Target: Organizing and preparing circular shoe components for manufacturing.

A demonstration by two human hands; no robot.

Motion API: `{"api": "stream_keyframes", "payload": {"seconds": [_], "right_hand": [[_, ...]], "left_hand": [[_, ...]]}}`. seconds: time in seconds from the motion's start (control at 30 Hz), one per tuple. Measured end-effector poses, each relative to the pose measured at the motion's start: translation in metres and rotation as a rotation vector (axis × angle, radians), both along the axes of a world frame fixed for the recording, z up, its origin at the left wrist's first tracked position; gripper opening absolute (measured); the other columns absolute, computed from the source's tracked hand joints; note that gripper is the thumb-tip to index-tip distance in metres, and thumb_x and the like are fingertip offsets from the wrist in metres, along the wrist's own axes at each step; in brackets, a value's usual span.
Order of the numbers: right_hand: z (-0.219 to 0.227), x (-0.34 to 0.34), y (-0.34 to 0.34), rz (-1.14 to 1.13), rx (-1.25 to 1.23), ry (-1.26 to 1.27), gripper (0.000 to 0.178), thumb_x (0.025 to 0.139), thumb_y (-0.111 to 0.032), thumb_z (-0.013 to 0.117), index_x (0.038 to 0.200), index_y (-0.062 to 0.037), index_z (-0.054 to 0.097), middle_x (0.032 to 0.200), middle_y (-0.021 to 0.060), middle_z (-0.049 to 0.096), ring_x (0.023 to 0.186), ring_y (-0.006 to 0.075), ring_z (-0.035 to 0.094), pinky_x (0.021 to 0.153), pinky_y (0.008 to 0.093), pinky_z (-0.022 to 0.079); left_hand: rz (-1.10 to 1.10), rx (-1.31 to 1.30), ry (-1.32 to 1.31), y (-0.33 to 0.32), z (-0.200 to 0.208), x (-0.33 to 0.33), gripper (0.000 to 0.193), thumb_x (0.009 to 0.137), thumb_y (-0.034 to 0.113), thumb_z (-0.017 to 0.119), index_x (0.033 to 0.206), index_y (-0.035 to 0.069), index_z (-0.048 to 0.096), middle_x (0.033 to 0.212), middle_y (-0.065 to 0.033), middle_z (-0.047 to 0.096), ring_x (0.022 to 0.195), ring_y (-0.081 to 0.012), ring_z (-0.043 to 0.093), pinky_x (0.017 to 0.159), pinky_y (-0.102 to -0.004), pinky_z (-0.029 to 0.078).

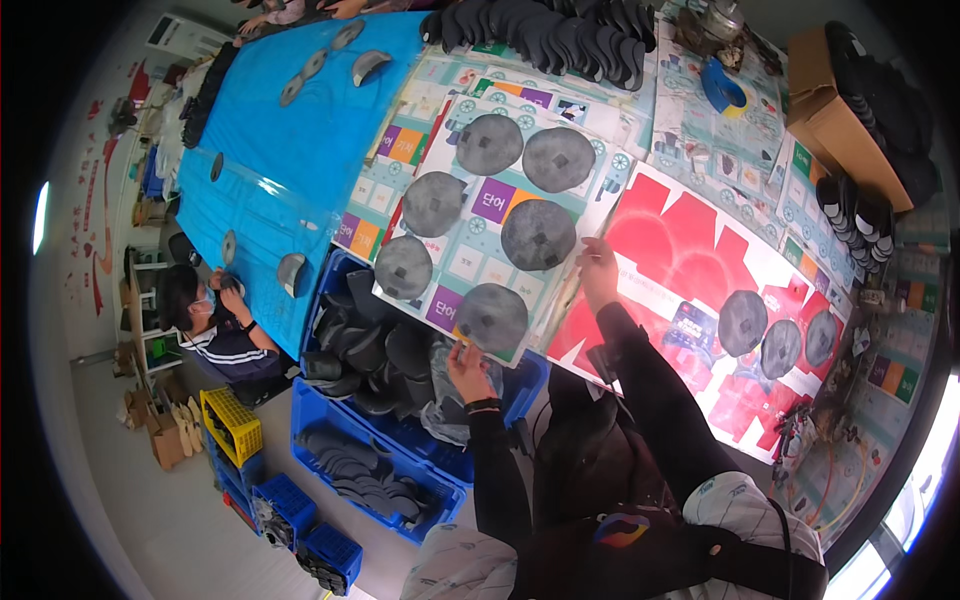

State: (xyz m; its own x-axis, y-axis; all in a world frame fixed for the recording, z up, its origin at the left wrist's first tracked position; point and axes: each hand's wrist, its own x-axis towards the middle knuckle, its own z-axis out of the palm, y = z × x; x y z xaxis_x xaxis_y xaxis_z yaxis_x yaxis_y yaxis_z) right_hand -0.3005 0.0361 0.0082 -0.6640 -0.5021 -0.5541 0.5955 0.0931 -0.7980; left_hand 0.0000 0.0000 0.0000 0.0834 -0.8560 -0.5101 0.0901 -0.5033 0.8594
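A printed sheet [466,262] with teal, purple and orange blocks lies in front of me and overhangs a blue crate. Several round dark-grey discs with a small square mark rest on it. My left hand [470,374] pinches its near edge, just below the lowest disc [492,318]. At the right edge my right hand [598,272] has its fingertips closed on the border, beside another grey disc [538,235]. What the fingers do beneath the sheet is hidden.
Red-printed sheets [650,300] with three grey discs [742,323] lie to the right. Blue crates [375,470] of dark curved pieces stand below left. Dark pieces [545,40] line the far edge, near a blue tape roll [722,88]. A person [215,320] works at the blue-covered table [270,150].
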Motion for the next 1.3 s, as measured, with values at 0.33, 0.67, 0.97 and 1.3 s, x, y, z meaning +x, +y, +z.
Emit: {"api": "stream_keyframes", "payload": {"seconds": [0.33, 0.67, 0.97, 1.3], "right_hand": [[0.036, 0.086, 0.002, 0.93, 0.347, 1.321, 0.03, 0.084, -0.013, 0.057, 0.112, -0.0127, 0.067, 0.109, 0.0111, 0.055, 0.106, 0.0309, 0.055, 0.088, 0.0427, 0.048], [0.005, 0.083, 0.006, 0.816, 0.126, 1.078, 0.026, 0.083, -0.017, 0.06, 0.107, -0.0077, 0.065, 0.106, 0.0124, 0.063, 0.107, 0.0317, 0.059, 0.089, 0.0443, 0.051], [0.034, 0.059, 0.038, 0.626, 0.26, 0.717, 0.041, 0.082, -0.017, 0.061, 0.118, 0.0003, 0.052, 0.099, 0.0258, 0.067, 0.093, 0.0419, 0.067, 0.081, 0.0504, 0.052], [0.05, -0.071, 0.393, -0.277, 0.819, 0.477, 0.021, 0.086, -0.016, 0.066, 0.098, -0.0003, 0.071, 0.091, 0.0163, 0.073, 0.084, 0.0273, 0.072, 0.073, 0.0374, 0.054]], "left_hand": [[-0.051, 0.021, 0.011, 0.004, -0.005, 0.014, 0.045, 0.092, 0.016, 0.068, 0.133, 0.009, 0.052, 0.112, -0.0032, 0.067, 0.091, -0.0133, 0.062, 0.073, -0.0266, 0.043], [0.119, 0.193, 0.217, 0.012, 0.009, 0.059, 0.041, 0.101, 0.028, 0.055, 0.137, 0.011, 0.052, 0.123, -0.0071, 0.065, 0.101, -0.0208, 0.062, 0.082, -0.0319, 0.049], [-0.109, 0.023, 0.013, 0.028, 0.044, -0.022, 0.035, 0.09, 0.021, 0.065, 0.124, 0.012, 0.059, 0.105, -0.0022, 0.069, 0.085, -0.0134, 0.061, 0.069, -0.0245, 0.043], [-1.192, -0.422, -0.186, 0.146, 0.045, -0.259, 0.031, 0.093, 0.013, 0.065, 0.121, 0.003, 0.06, 0.112, -0.0083, 0.066, 0.095, -0.0187, 0.064, 0.081, -0.0338, 0.052]]}}
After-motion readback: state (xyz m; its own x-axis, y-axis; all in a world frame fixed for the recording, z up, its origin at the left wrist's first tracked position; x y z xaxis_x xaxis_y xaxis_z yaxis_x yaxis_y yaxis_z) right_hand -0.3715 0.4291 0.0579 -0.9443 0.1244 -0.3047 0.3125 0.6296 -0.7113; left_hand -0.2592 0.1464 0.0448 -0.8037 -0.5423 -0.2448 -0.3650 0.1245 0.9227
